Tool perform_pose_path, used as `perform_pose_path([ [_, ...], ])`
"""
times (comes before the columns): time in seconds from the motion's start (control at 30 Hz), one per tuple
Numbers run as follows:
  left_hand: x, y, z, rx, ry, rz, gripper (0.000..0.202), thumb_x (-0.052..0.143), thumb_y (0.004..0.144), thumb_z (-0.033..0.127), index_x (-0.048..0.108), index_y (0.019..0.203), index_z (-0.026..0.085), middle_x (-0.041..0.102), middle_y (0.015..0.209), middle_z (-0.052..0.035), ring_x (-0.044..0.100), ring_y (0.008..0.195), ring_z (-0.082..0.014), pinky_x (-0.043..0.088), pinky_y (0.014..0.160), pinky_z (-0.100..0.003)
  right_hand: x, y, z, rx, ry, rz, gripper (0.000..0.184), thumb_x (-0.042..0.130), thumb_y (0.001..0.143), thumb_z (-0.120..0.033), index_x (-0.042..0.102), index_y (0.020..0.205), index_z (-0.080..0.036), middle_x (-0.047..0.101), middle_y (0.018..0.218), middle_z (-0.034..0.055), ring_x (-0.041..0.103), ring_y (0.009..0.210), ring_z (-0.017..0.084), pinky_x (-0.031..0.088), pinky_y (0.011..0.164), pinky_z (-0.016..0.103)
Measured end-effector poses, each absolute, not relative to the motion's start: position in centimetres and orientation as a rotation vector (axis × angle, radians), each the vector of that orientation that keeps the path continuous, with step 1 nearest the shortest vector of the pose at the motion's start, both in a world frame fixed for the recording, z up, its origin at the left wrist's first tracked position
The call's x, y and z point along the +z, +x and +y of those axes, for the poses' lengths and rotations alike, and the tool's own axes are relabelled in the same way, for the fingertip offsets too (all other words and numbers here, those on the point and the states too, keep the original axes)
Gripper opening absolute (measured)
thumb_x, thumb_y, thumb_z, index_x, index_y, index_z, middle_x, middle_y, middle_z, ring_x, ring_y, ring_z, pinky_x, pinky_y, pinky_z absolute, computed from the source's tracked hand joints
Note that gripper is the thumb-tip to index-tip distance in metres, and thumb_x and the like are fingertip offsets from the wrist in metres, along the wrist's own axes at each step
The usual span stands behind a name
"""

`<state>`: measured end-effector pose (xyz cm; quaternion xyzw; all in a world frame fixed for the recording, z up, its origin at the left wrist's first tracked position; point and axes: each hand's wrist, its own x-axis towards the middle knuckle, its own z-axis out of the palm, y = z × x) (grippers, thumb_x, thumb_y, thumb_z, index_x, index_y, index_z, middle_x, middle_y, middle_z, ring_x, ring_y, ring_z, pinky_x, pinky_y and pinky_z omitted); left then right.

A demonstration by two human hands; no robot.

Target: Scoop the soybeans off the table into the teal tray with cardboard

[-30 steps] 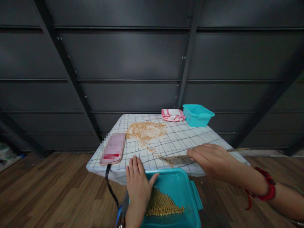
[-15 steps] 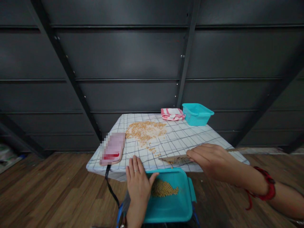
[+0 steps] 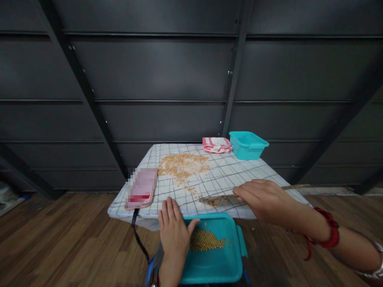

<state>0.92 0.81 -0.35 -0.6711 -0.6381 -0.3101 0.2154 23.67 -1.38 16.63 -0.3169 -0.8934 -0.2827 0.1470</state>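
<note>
My left hand [image 3: 173,227] lies flat with fingers out over the left rim of a turquoise plastic bin [image 3: 215,265], its fingertips at the table's front edge. Dried yellow beans [image 3: 206,240], which look like soybeans, are inside that bin. Palm down over the right front of the cloth, my right hand [image 3: 263,199] is closed on a long, thin brownish stick [image 3: 220,199]. The stick's left end rests by a few loose beans near the cloth's edge. Farther back spreads a pile of beans [image 3: 176,163] mixed with small white grains [image 3: 193,164].
A white checked cloth [image 3: 233,171] covers the table. At the left lies a pink phone-like object [image 3: 142,185] with a black strap [image 3: 137,235]. A folded pink-striped towel [image 3: 217,144] and a second turquoise bin [image 3: 248,146] stand at the back right, before a dark panelled wall.
The stick and my right hand have shifted very slightly left. A loose bean now shows near the back of the near bin. My left hand stays in place.
</note>
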Motion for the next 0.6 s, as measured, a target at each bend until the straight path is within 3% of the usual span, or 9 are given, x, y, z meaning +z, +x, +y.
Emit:
perform_pose_path([
  [0.23, 0.1, 0.9, 1.0, -0.839, -1.86, -1.787, 0.094, 0.015, 0.073, 0.073, 0.046, 0.12, -0.002, 0.048, 0.126, -0.0257, 0.041, 0.12, -0.0347, 0.03, 0.099, -0.05, 16.9, 23.5, -0.6, -0.828, -0.87, -2.546, 0.025, 0.034, 0.078, -0.005, 0.057, 0.081, -0.015, 0.063, 0.068, 0.0041, 0.054, 0.058, 0.013, 0.036, 0.054, 0.027],
  [0.6, -0.2, 1.1, 1.3, -0.86, -1.869, -1.786, 0.095, 0.013, 0.073, 0.072, 0.038, 0.126, -0.003, 0.046, 0.127, -0.0265, 0.036, 0.123, -0.0352, 0.028, 0.099, -0.052, 16.9, 23.6, -0.7, -0.818, -0.919, -2.561, 0.024, 0.036, 0.078, -0.007, 0.058, 0.078, -0.016, 0.062, 0.064, 0.003, 0.052, 0.055, 0.012, 0.035, 0.052, 0.025],
])
